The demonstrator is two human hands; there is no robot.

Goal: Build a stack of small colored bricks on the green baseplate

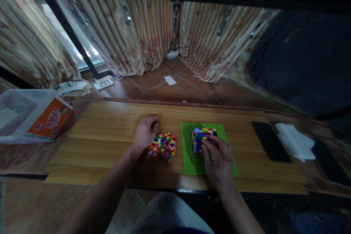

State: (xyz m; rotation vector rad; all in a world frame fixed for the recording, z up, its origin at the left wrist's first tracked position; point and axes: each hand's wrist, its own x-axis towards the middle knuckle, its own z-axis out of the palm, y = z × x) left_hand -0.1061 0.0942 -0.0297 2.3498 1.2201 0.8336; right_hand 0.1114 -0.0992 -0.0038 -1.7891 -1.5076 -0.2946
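Green plastic studded baseplate [188,166], right, bearing multicoloured brick block [196,142]; right hand [221,161] at near side, pinch unclear. Small multicoloured brick pile [166,142], left; left hand [145,131] beside, fingers loosely curled.

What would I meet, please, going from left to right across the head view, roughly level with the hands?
Clear plastic box, left hand, loose coloured bricks, green baseplate, flat black object, white bundle, another dark object.

Small plastic bricks [163,142] and a studded plastic baseplate [189,163] sit on a smooth, faintly glossy wood-grain tabletop [109,128], near a translucent plastic tub [52,119], pleated cloth curtains [148,36] and matt-looking floor tiles [153,82].
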